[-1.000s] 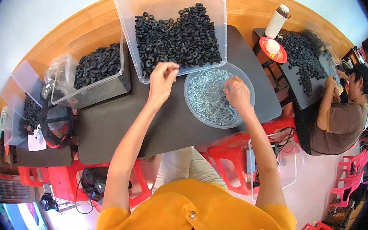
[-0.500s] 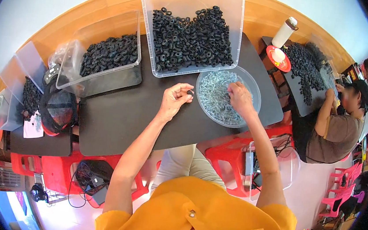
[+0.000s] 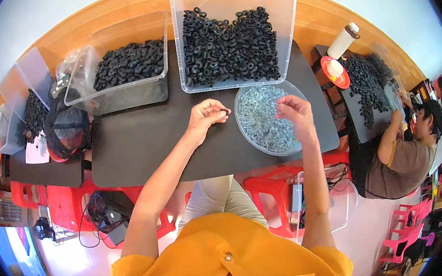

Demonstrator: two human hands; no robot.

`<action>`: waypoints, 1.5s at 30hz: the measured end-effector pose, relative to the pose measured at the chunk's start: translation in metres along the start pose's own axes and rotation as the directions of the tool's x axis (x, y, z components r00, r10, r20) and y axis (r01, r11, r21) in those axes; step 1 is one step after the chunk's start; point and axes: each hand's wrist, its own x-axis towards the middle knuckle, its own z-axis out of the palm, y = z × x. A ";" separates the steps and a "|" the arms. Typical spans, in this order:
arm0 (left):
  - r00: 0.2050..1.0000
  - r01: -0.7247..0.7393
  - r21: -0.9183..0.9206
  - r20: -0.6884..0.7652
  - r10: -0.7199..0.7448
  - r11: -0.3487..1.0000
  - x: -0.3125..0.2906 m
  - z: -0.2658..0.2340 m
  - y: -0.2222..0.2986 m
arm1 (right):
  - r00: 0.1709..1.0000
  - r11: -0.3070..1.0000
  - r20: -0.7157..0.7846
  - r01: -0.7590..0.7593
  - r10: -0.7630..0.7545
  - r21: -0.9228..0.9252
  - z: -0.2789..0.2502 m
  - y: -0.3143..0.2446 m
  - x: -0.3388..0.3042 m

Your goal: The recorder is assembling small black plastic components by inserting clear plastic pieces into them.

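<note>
My left hand [image 3: 205,119] is above the dark table, pinching a small black ring-like part [image 3: 226,112] between thumb and fingertips. Over the right side of a round clear tub [image 3: 241,133] is my right hand [image 3: 296,112], its thumb and fingertips drawn together; whatever they hold is too small to make out. Many tiny clear or silvery pieces [image 3: 263,115] fill the tub. Just behind it, a large translucent bin [image 3: 230,85] leans toward me, with a heap of black ring-like parts [image 3: 229,48] inside.
A second clear bin [image 3: 113,91] of black parts stands to the left, beside a black cap-like mesh item [image 3: 68,126]. At right, a person [image 3: 403,150] works at another table near a white bottle [image 3: 343,40] and a red plate [image 3: 338,77]. Red stools [image 3: 274,191] stand below the table edge.
My right hand has lifted a little from the tiny pieces and shifted slightly right. My left hand has moved slightly left, still pinching the black part.
</note>
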 end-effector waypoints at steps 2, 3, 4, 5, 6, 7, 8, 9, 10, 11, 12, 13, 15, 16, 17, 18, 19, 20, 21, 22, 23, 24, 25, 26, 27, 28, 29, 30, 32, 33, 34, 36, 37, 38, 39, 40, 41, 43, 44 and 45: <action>0.998 0.065 -0.120 0.011 -0.065 0.991 0.000 -0.001 0.004 | 0.998 0.997 0.025 -0.063 0.064 -0.050 -0.004 0.002 0.003; 0.998 0.062 -0.119 0.006 -0.062 0.991 0.000 -0.002 0.004 | 1.000 0.906 -0.003 -0.012 0.012 -0.423 -0.003 0.003 0.004; 0.998 0.062 -0.146 0.014 -0.060 0.987 0.000 -0.004 0.003 | 1.000 0.907 0.003 -0.008 0.011 -0.422 -0.001 0.003 0.003; 0.998 0.062 -0.173 0.023 -0.059 0.983 0.000 -0.005 0.003 | 1.000 0.908 0.006 -0.003 0.006 -0.419 0.003 0.002 0.000; 0.998 0.063 -0.172 0.020 -0.061 0.983 0.000 -0.003 0.004 | 1.000 0.909 0.005 -0.003 0.005 -0.416 0.008 0.002 -0.004; 0.997 0.076 -0.161 0.013 -0.075 0.984 0.000 0.000 0.006 | 0.999 0.971 0.013 0.044 -0.043 -0.235 0.015 0.006 -0.006; 0.996 0.090 -0.150 0.007 -0.090 0.985 0.000 0.002 0.007 | 0.999 0.972 0.014 0.043 -0.040 -0.232 0.021 0.006 -0.006; 0.996 0.093 -0.148 0.009 -0.092 0.985 -0.001 0.001 0.007 | 0.997 0.983 0.065 0.054 -0.043 -0.178 0.029 0.005 -0.006; 0.995 0.095 -0.120 0.015 -0.094 0.988 -0.001 0.000 0.006 | 0.992 0.990 0.114 0.063 -0.049 -0.123 0.038 0.003 -0.006; 0.995 0.097 -0.093 0.022 -0.095 0.991 -0.001 0.000 0.005 | 0.992 0.989 0.109 0.075 -0.061 -0.128 0.049 -0.001 -0.006; 0.995 0.099 -0.091 0.023 -0.097 0.991 -0.001 -0.001 0.005 | 0.992 0.989 0.107 0.075 -0.061 -0.126 0.058 -0.002 -0.006; 0.996 0.089 -0.078 0.026 -0.087 0.993 -0.001 -0.001 0.004 | 0.986 0.979 0.129 0.125 -0.105 -0.163 0.065 -0.003 -0.006; 0.997 0.079 -0.065 0.029 -0.077 0.995 -0.001 -0.001 0.004 | 0.974 0.960 0.183 0.172 -0.132 -0.222 0.077 -0.010 -0.006; 0.997 0.078 -0.056 0.029 -0.077 0.995 -0.001 0.000 0.004 | 0.974 0.960 0.183 0.173 -0.133 -0.222 0.080 -0.008 -0.005; 0.997 0.077 -0.048 0.029 -0.076 0.996 -0.001 0.001 0.004 | 0.966 0.935 0.202 0.213 -0.159 -0.283 0.083 -0.004 -0.004; 0.997 0.076 -0.050 0.028 -0.075 0.996 -0.002 0.002 0.004 | 0.958 0.905 0.224 0.252 -0.182 -0.344 0.085 -0.003 -0.003; 0.997 0.075 -0.039 0.032 -0.074 0.996 -0.002 0.002 0.004 | 0.949 0.877 0.223 0.297 -0.225 -0.378 0.087 -0.004 -0.005; 0.997 0.074 -0.030 0.036 -0.073 0.997 -0.002 0.002 0.004 | 0.948 0.876 0.225 0.297 -0.224 -0.380 0.089 -0.005 -0.006; 0.997 0.072 -0.032 0.035 -0.070 0.997 -0.002 0.002 0.004 | 0.946 0.847 0.221 0.314 -0.238 -0.429 0.090 -0.006 -0.007; 0.997 0.069 -0.034 0.039 -0.068 0.997 -0.002 0.002 0.004 | 0.943 0.815 0.217 0.328 -0.253 -0.477 0.091 -0.007 -0.007; 0.997 0.067 -0.036 0.045 -0.065 0.997 -0.002 0.001 0.003 | 0.942 0.814 0.220 0.329 -0.252 -0.479 0.092 -0.007 -0.008; 0.997 0.065 -0.039 0.044 -0.063 0.997 -0.002 0.001 0.002 | 0.922 0.773 0.230 0.387 -0.312 -0.503 0.093 -0.008 -0.008; 0.997 0.060 -0.030 0.050 -0.058 0.998 -0.001 0.000 0.002 | 0.897 0.728 0.242 0.441 -0.369 -0.525 0.094 -0.008 -0.008; 0.997 0.055 -0.020 0.055 -0.054 0.998 -0.001 0.000 0.001 | 0.897 0.727 0.244 0.442 -0.368 -0.526 0.095 -0.008 -0.008; 0.997 0.051 -0.022 0.058 -0.049 0.998 -0.001 0.001 0.001 | 0.877 0.684 0.250 0.477 -0.411 -0.551 0.097 -0.008 -0.010; 0.997 0.043 -0.036 0.061 -0.040 0.998 -0.002 0.002 0.002 | 0.855 0.640 0.257 0.510 -0.451 -0.575 0.099 -0.007 -0.011; 0.997 0.035 -0.050 0.064 -0.032 0.998 -0.002 0.003 0.002 | 0.853 0.636 0.258 0.513 -0.454 -0.576 0.100 -0.008 -0.011; 0.998 0.034 -0.051 0.063 -0.031 0.998 -0.002 0.004 0.002 | 0.839 0.610 0.276 0.533 -0.468 -0.586 0.101 -0.007 -0.010; 0.998 0.018 -0.061 0.061 -0.014 0.998 -0.002 0.004 0.002 | 0.825 0.582 0.297 0.554 -0.482 -0.595 0.103 -0.009 -0.009; 0.998 0.017 -0.062 0.061 -0.013 0.998 -0.002 0.004 0.002 | 0.874 0.702 0.248 0.483 -0.417 -0.523 0.105 -0.014 -0.009; 0.998 0.023 -0.057 0.065 -0.019 0.998 -0.001 0.003 0.002 | 0.916 0.804 0.206 0.400 -0.343 -0.440 0.106 -0.017 -0.009; 0.997 0.027 -0.052 0.070 -0.023 0.998 -0.001 0.002 0.002 | 0.936 0.837 0.198 0.350 -0.292 -0.420 0.104 -0.013 -0.006; 0.997 0.031 -0.060 0.067 -0.027 0.998 -0.002 0.002 0.002 | 0.952 0.867 0.190 0.297 -0.239 -0.399 0.102 -0.012 -0.005; 0.997 0.036 -0.068 0.064 -0.031 0.997 -0.002 0.002 0.002 | 0.952 0.867 0.191 0.298 -0.239 -0.400 0.101 -0.012 -0.006; 0.998 0.035 -0.069 0.063 -0.031 0.997 -0.002 0.001 0.001 | 0.930 0.806 0.229 0.363 -0.286 -0.467 0.101 -0.012 -0.007; 0.998 0.024 -0.082 0.056 -0.020 0.996 -0.002 0.001 0.000 | 0.905 0.736 0.271 0.424 -0.327 -0.527 0.101 -0.011 -0.007; 0.999 0.014 -0.096 0.049 -0.009 0.995 -0.002 0.000 -0.001 | 0.905 0.736 0.273 0.425 -0.327 -0.527 0.102 -0.010 -0.006; 0.999 0.020 -0.101 0.040 -0.016 0.995 -0.002 0.001 0.000 | 0.888 0.747 0.269 0.460 -0.374 -0.480 0.103 -0.007 -0.006; 0.999 0.027 -0.106 0.033 -0.024 0.994 -0.002 0.001 0.000 | 0.888 0.747 0.271 0.460 -0.373 -0.480 0.103 -0.009 -0.003; 0.999 0.027 -0.107 0.033 -0.023 0.994 -0.001 0.000 -0.001 | 0.891 0.722 0.264 0.455 -0.370 -0.521 0.100 -0.014 0.002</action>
